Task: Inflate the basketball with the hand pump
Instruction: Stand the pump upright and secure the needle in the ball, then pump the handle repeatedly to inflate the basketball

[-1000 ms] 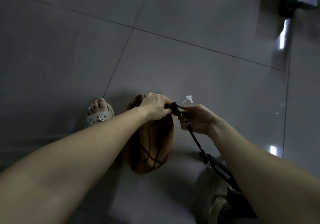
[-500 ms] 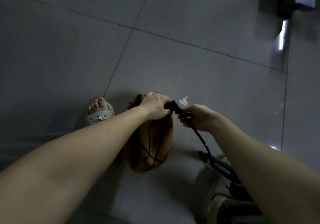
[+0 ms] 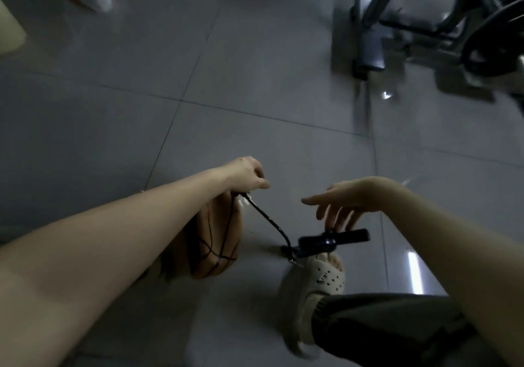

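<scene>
Now left hand (image 3: 246, 178) pinching hose (image 3: 269, 220) end atop saggy basketball (image 3: 218, 239), ball on floor tiles (image 3: 255, 83) under my forearm. Right hand (image 3: 351, 199) loose, fingers spread, tips just at pump handle (image 3: 334, 239), gripping nothing. Sandal (image 3: 320, 277) below pump handle.

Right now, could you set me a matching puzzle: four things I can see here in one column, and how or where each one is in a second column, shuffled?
Things
1. left hand
2. right hand
3. basketball
4. hand pump

States or places
A. orange, limp on the floor
B. open, fingers straight, holding nothing
C. pinching the end of the hose
D. dark, at the toes of the sandal

Pairs: 1-C, 2-B, 3-A, 4-D
</scene>
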A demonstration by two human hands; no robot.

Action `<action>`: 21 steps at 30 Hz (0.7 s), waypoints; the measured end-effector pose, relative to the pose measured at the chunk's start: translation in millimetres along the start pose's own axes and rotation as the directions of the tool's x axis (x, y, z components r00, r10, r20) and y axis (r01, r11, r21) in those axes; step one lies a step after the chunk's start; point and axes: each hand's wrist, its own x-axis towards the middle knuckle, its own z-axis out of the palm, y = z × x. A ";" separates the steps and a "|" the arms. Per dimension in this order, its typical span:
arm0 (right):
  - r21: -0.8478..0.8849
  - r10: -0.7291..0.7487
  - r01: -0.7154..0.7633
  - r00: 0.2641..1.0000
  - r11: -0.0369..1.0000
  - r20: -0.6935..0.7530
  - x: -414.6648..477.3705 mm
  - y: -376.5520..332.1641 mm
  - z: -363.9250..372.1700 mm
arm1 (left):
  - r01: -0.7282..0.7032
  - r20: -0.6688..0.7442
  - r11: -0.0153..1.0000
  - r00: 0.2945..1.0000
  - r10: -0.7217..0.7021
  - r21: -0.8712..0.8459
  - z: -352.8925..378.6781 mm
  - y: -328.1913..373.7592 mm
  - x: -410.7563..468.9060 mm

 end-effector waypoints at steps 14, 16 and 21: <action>-0.208 -0.209 0.135 0.895 0.969 -0.394 -120.0 26.1 60.8 | -0.256 0.102 0.898 0.967 0.235 0.358 9.2 165.8 -135.6; -0.183 -0.249 0.185 0.858 0.966 -0.449 -154.9 19.7 42.5 | -0.307 0.017 0.849 0.943 0.333 0.430 -24.0 190.5 -152.5; -0.211 -0.281 0.200 0.822 0.957 -0.495 -185.2 7.8 30.3 | -0.378 0.046 0.732 0.902 0.430 0.567 -55.6 216.6 -169.6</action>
